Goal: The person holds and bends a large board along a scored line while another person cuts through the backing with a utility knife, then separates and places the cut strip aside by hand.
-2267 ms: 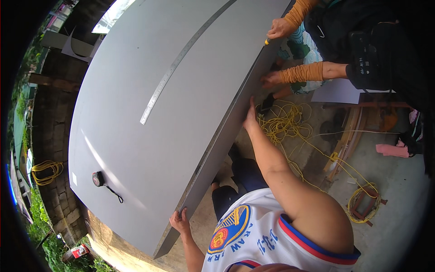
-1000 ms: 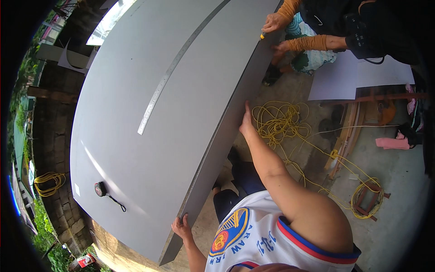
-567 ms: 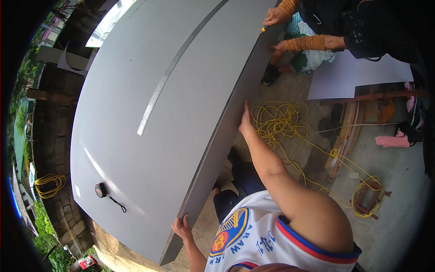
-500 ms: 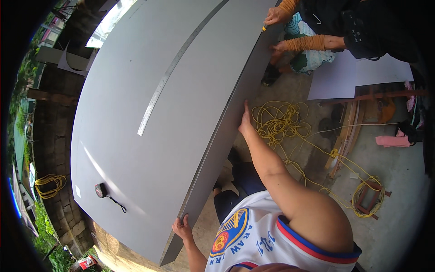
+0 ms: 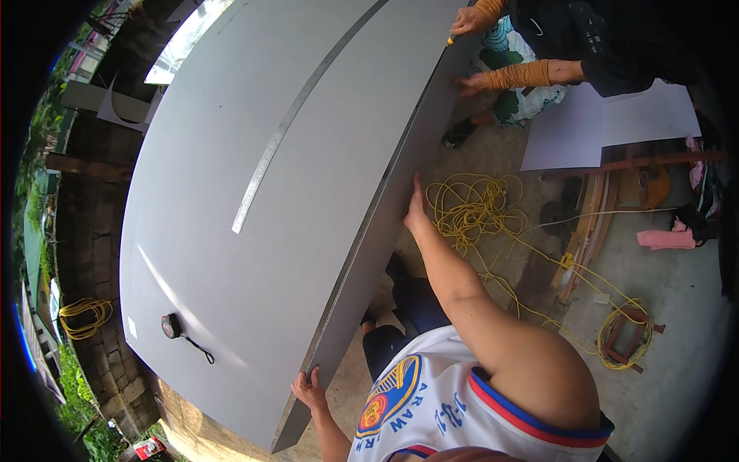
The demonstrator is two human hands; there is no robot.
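A large grey sheet point(image 5: 254, 308) with a darker strip along its near edge point(image 5: 392, 189) spreads out before me. My left hand point(image 5: 309, 390) is closed on its near corner, with fingers over the top. Farther along that edge, my right hand point(image 5: 416, 206) grips the sheet's side; its thumb points up along the face and the other fingers are hidden. A long steel ruler point(image 5: 279, 135) lies on the sheet. A black tape measure point(image 5: 171, 326) with a wrist cord rests near the left end.
Across at the upper right, a co-worker's hand point(image 5: 469, 21) holds a yellow-handled tool point(image 5: 451, 41) at the sheet's edge. Tangled yellow cord point(image 5: 473, 208) lies on the floor, near wooden strips point(image 5: 591, 223) and white sheets point(image 5: 570, 138). A block wall point(image 5: 100, 246) stands at left.
The co-worker's tool hand has shifted slightly up and right, and their other hand has moved slightly left. My hands, the ruler and the tape measure are practically still.
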